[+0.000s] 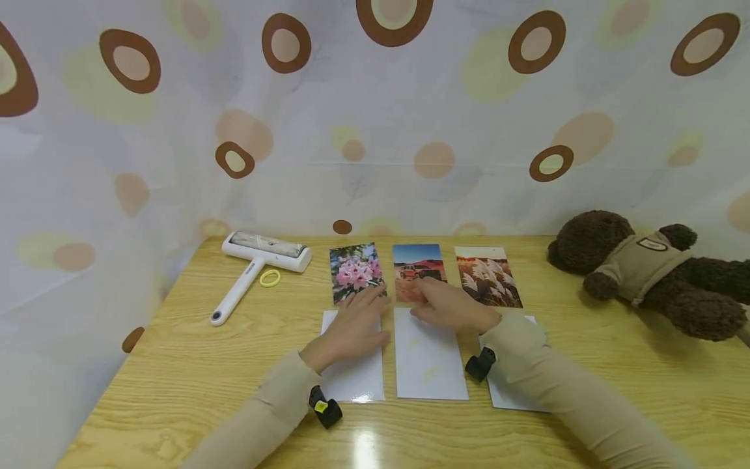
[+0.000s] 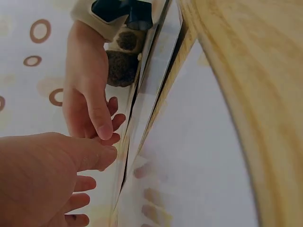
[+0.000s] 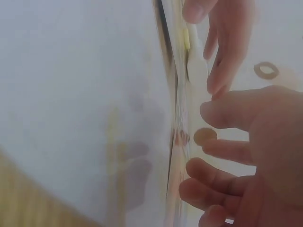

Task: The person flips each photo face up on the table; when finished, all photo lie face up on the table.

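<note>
Three photo cards lie in a row on the wooden table: pink flowers (image 1: 354, 268), a red off-road vehicle in a desert (image 1: 417, 257) and feathery grass (image 1: 489, 277). Below them is a row of blank white cards: a left one (image 1: 360, 378), a middle one (image 1: 430, 365) and a right one (image 1: 512, 391), partly under the right forearm. My left hand (image 1: 351, 329) is over the left white card, fingers loosely spread towards the flower photo. My right hand (image 1: 454, 307) is between the vehicle photo and the middle white card, fingers slightly bent. Both hands hold nothing and appear raised above the cards.
A white lint roller (image 1: 266, 251) lies at the back left, with yellow rings (image 1: 270, 279) beside its handle. At the right a brown teddy bear (image 1: 650, 270) in a beige shirt lies on its back. A patterned curtain (image 1: 375, 117) hangs behind the table (image 1: 205, 391).
</note>
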Demonstrator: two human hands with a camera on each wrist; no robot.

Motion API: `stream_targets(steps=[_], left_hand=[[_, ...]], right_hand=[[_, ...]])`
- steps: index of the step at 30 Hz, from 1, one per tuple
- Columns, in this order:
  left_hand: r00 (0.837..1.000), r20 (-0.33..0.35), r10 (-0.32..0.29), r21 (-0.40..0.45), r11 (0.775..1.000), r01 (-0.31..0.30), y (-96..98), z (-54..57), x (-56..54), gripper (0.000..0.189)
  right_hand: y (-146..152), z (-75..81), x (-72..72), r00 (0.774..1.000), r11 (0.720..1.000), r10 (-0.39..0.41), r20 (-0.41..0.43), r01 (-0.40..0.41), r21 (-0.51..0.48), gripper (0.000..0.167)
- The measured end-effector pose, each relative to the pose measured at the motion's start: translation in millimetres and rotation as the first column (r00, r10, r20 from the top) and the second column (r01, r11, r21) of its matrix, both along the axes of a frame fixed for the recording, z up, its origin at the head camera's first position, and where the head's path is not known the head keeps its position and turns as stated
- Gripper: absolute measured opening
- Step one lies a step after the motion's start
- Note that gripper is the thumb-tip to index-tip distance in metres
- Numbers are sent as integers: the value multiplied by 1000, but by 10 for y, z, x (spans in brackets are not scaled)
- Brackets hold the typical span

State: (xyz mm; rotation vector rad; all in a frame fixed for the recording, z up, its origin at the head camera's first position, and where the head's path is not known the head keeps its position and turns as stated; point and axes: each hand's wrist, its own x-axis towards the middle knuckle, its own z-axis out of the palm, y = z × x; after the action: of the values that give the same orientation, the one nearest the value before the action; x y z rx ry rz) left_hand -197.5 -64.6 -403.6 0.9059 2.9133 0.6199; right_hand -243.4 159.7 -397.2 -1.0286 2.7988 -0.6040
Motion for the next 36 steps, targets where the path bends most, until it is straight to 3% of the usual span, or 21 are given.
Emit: stream_targets(steps=[4, 11, 17, 23, 30, 36], left_hand=[[1000, -7, 23, 29, 999, -23, -193, 2, 110, 56], [997, 49, 65, 58, 996, -68, -501, 3, 253, 52], [997, 42, 71, 83, 994, -74, -644, -4, 334, 49], [993, 69, 99, 80, 991, -104, -708, -91, 466, 46], [995, 99, 29, 98, 994, -39, -784, -91, 554, 45], [992, 125, 8, 112, 993, -22, -846, -123, 554, 49]], right_hand=[[-103, 4, 37, 999, 999, 26, -37, -25, 24, 52], [-289, -9, 61, 991, 994, 103, -90, -105, -14, 41], [-440, -53, 79, 980, 990, 135, -143, -141, -26, 42], [-538, -79, 179, 984, 987, 158, -85, -158, 16, 51], [-570, -61, 211, 986, 985, 165, 0, -164, 60, 69], [-613, -47, 194, 986, 988, 153, 62, -153, 2, 76]])
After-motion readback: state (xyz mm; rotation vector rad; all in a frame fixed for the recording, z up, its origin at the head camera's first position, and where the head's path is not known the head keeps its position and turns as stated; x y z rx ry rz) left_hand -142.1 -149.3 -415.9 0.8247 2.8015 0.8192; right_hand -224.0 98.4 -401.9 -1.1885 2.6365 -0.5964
